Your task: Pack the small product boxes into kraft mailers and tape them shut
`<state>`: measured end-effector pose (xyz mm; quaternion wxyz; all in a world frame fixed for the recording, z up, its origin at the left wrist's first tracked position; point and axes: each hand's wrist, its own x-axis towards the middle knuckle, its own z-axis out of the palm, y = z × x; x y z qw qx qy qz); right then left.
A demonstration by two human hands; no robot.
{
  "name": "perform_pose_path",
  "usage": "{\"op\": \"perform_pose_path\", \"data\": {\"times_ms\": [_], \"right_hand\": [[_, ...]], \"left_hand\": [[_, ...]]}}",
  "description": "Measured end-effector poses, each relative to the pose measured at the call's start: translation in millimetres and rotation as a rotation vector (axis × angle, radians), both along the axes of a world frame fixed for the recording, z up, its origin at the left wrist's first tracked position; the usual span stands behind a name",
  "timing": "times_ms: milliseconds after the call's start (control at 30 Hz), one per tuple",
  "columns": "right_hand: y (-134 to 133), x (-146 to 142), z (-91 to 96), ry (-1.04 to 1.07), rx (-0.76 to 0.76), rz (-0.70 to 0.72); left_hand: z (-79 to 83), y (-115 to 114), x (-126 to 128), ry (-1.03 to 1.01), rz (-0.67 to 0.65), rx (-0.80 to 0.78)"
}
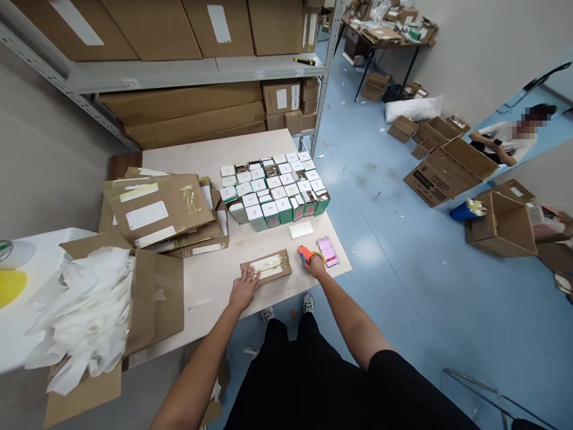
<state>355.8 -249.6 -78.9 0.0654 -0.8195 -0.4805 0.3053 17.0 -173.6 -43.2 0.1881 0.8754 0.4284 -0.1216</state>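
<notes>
My left hand [244, 288] lies flat, fingers stretched out, on the left end of a small brown cardboard box [267, 266] with a white label and clear tape across its top. To the right of that box my right hand [314, 265] is closed on an orange tape dispenser [305, 254]. The box lies near the front edge of a pale table [215, 280].
Behind the box stands a block of several green-and-white small cartons [273, 191], a white card [301, 230] in front. Flattened cardboard boxes [156, 209] lie left; an open box of white paper [85, 310] nearer. Metal shelving holds cartons [188, 113]. Another person [510, 140] sits far right among open boxes.
</notes>
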Motion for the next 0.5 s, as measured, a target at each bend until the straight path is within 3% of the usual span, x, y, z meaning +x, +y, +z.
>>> {"op": "perform_pose_path", "data": {"times_ms": [133, 267, 367, 500], "right_hand": [[3, -15, -15.0, 0.028, -0.185, -0.108], [5, -16, -7.5, 0.071, -0.298, -0.193], [6, -7, 9.8, 0.115, -0.154, -0.201], [9, -11, 37.7, 0.402, 0.22, -0.144]], "left_hand": [[3.3, 6, 0, 0.043, -0.02, -0.013], [7.7, 1, 2, 0.081, -0.015, -0.02], [7.9, -1, 2, 0.076, 0.004, -0.02], [7.8, -1, 4, 0.036, 0.021, -0.026]]}}
